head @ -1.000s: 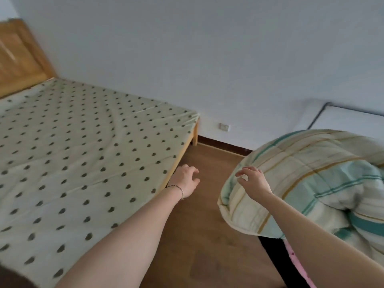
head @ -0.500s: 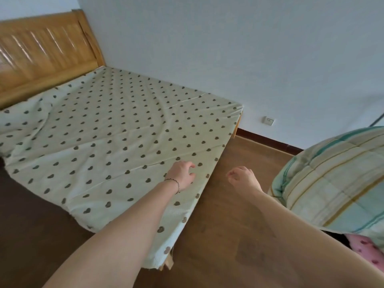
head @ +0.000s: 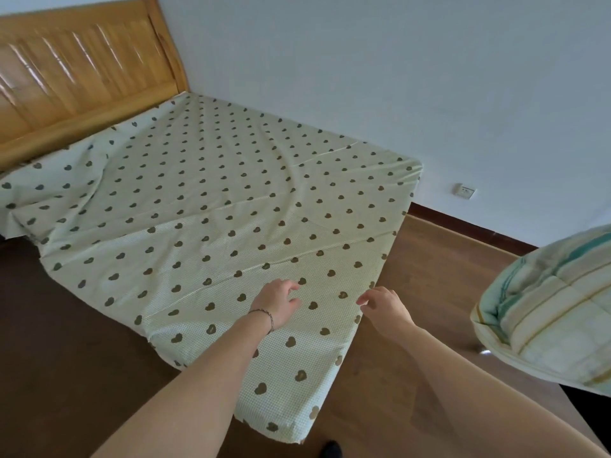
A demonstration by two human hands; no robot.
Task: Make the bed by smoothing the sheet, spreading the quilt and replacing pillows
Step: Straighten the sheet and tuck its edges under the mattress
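Both hands reach over the near corner of the heart-print sheet (head: pixel 211 206): left hand (head: pixel 276 304) loosely curled, right hand (head: pixel 383 307) relaxed at the sheet's right edge, neither gripping. Striped quilt (head: pixel 555 312) bunches right. Wooden headboard (head: pixel 82 74) stands far left.

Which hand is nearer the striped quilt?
Right. The right hand hovers at the sheet's near edge, toward the striped quilt; the left hand is farther, over the sheet.

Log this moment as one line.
phase: smoothing | left hand: over sheet | right hand: at sheet edge | quilt: off bed
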